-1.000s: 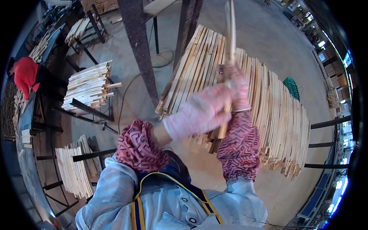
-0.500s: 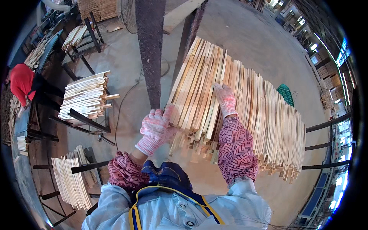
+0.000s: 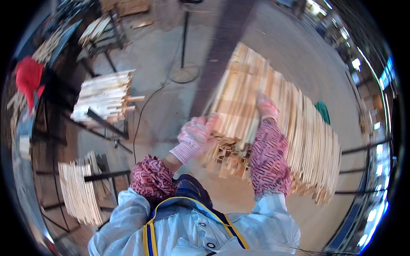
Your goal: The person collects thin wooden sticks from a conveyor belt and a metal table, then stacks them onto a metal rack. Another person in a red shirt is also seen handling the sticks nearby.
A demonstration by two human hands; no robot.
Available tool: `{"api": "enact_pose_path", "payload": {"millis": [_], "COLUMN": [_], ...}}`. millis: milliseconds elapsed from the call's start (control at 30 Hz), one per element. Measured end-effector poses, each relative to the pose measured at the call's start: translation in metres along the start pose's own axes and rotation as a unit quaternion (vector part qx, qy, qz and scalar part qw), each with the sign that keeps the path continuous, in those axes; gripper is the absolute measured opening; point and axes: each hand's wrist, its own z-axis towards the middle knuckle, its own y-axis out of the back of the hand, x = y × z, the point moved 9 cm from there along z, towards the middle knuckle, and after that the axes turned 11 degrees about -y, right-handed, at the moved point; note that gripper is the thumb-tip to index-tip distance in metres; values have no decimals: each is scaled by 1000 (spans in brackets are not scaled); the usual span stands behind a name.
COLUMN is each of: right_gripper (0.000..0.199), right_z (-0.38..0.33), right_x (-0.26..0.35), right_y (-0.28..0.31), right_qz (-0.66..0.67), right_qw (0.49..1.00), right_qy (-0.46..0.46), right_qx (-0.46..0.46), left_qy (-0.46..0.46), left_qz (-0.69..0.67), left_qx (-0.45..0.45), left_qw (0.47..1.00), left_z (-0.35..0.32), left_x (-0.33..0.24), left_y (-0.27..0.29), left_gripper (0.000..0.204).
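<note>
A broad stack of pale wooden strips [image 3: 299, 128] lies in front of me and to the right. My left hand [image 3: 196, 134], in a pink-and-white knit glove, closes on the near left edge of the top strips. My right hand [image 3: 267, 106], gloved alike, presses on top with its fingers curled down along the strips. A bunch of strips [image 3: 239, 98] lies between the two hands, smeared by motion. Below its near end, the uneven ends of lower strips [image 3: 230, 160] show. The fingertips of both hands are partly hidden or blurred.
A dark steel post [image 3: 224, 42] rises beside the stack's far left side. Racks at left carry more strips [image 3: 104, 96] and another pile [image 3: 79, 192]. A person in a red top [image 3: 29, 79] bends over a bench at far left. A cable [image 3: 143, 111] crosses the floor.
The view has turned, so the post and left racks sit further right. Both hands are also further right in view, and more lower strip ends show beneath the near edge.
</note>
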Motion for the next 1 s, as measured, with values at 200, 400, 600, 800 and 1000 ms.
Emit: {"api": "enact_pose_path", "payload": {"millis": [200,400,600,800,1000], "right_gripper": [45,42,26,26,29], "right_z": [-26,-68,-72,-66,26], "right_x": [-77,-27,160,289,507], "right_y": [40,27,-33,-70,-146], "right_qz": [368,818,776,660,521], "right_qw": [924,567,586,616,692], "right_qy": [15,95,212,359,401], "right_qx": [-104,-23,93,236,298], "left_qy": [56,261,407,480,616], "left_qz": [-58,-18,7,-15,-63], "left_qx": [11,196,197,67,-53], "left_qw": [997,945,892,875,783], "left_z": [-30,-118,-174,-169,-199], "left_x": [37,105,162,178,235], "left_y": [-40,-112,-133,-151,-149], "left_gripper": [77,68,61,59,59]}}
